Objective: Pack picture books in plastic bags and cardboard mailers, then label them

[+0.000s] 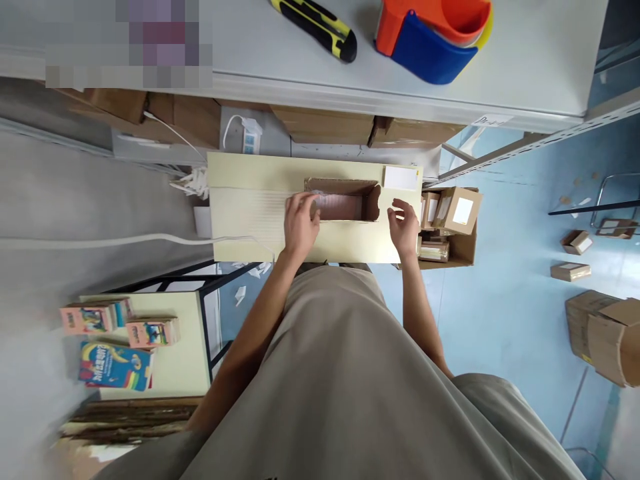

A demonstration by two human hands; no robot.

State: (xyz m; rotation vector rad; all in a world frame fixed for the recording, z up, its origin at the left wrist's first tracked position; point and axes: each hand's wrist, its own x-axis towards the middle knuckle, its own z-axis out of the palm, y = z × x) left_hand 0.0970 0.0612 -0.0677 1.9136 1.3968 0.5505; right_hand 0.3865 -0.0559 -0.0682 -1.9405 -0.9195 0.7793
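Observation:
A narrow open cardboard box point(345, 221) lies on the pale yellow table, its long side running left to right. Inside it there is something pinkish with a clear, shiny patch at the left; I cannot make out what it is. My left hand point(301, 223) is at the box's left end, with fingers and thumb curled around the end wall. Off the box's right end, my right hand point(404, 230) hovers with bent fingers apart and nothing between them. A white label sheet point(401, 177) lies on the table just beyond my right hand.
Above the table point(245, 175), a grey shelf point(240, 47) holds a yellow-black utility knife point(320, 30) and an orange-blue tape dispenser point(433, 43). A carton of small boxes point(463, 250) stands at the right. Books point(117, 363) lie on a side table at left. A white cable point(125, 241) crosses from the left.

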